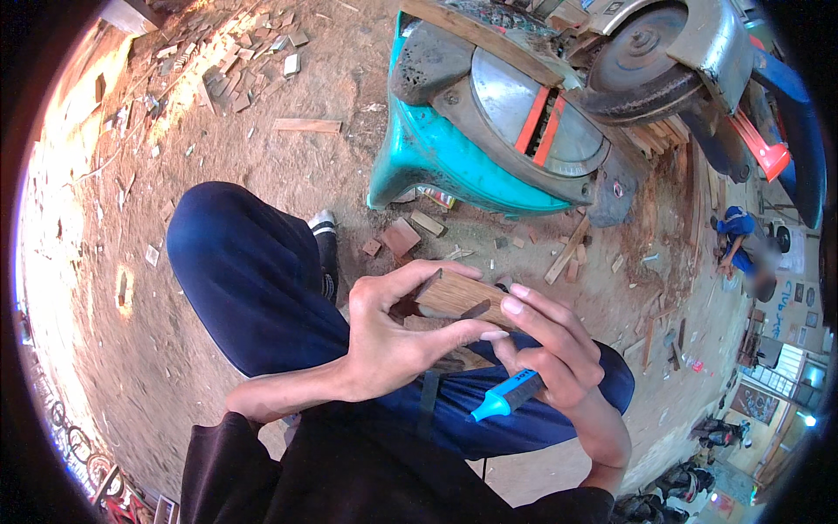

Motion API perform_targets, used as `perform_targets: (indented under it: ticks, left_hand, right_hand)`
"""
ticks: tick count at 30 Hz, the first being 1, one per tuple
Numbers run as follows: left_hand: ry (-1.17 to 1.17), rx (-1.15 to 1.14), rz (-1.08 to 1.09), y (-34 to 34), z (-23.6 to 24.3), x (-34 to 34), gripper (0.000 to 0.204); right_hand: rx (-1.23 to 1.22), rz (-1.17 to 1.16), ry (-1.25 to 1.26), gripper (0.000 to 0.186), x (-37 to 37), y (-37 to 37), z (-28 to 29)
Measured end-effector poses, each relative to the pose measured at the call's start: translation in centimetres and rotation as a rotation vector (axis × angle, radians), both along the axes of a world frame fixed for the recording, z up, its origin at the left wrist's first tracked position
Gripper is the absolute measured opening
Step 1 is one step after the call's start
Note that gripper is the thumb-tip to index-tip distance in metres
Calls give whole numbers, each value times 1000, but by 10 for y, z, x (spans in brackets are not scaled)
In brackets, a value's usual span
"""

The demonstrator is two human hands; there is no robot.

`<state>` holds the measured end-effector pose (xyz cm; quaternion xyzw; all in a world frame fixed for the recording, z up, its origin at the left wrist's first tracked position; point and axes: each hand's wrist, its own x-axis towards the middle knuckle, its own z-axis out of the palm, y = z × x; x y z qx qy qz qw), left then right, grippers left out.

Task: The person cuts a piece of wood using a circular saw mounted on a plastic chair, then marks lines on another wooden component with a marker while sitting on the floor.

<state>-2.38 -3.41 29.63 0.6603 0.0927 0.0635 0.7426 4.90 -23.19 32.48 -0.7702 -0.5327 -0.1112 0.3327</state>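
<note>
A: Entry. Small wooden block (456,295) sits above the lap, held in the left hand (393,336), thumb on top, fingers curled beneath.

B: Right hand (550,354)?

A: Closed around a blue marker (509,396), tip pointing down-left; its fingertips also touch the block's right end.

B: Step, judged?

A: Block held ready for marking. The next move would call for turning the marker tip onto the wood face while the left hand steadies it.

B: Surroundings?

A: Teal mitre saw (489,131) ahead on the dirt floor (131,262), offcuts (231,74) scattered. Blue-lettered white sign (790,301) at far right. Another person (742,249) crouches there.
</note>
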Motion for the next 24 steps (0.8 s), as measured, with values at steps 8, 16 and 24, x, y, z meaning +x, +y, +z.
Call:
perform_targets:
  ticks: [8,16,24]
  left_hand:
    - [-28,-20,-11,0,-2,1,49]
    - [-21,-55,-20,-1,-1,0,46]
    - [190,-276,-19,5,-7,9,28]
  right_hand:
    - [14,14,7,25,0,-2,-2]
    - [23,30,20,18,0,-3,-2]
    - [-45,-121,-93,32,1,6,3]
